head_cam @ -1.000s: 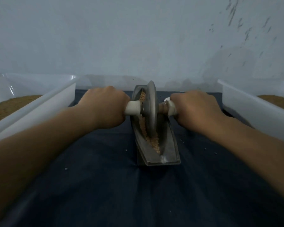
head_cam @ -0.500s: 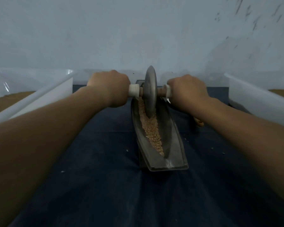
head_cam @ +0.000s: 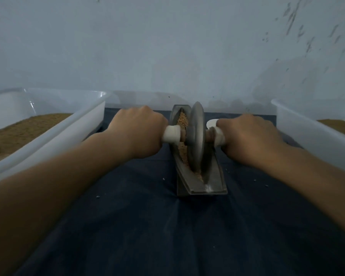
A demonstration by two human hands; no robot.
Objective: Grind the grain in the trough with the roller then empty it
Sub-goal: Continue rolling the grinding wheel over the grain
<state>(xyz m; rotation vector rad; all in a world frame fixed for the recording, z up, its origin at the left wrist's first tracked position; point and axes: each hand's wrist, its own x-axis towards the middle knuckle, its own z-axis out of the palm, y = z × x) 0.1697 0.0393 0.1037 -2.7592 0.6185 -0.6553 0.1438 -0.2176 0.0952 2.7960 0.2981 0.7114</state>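
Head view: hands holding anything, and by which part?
The roller, by its white handle ends on either side of the disc: left hand grips the left end, right hand the right end.

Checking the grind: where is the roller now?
Head view, centre: the roller stands on edge in the trough, its handles gripped by the left hand and right hand.

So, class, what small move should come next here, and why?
Probably roll the roller toward the near end of the trough: the left hand and right hand grip its handles, the disc sits mid-trough, and grain lies along the groove toward that end.
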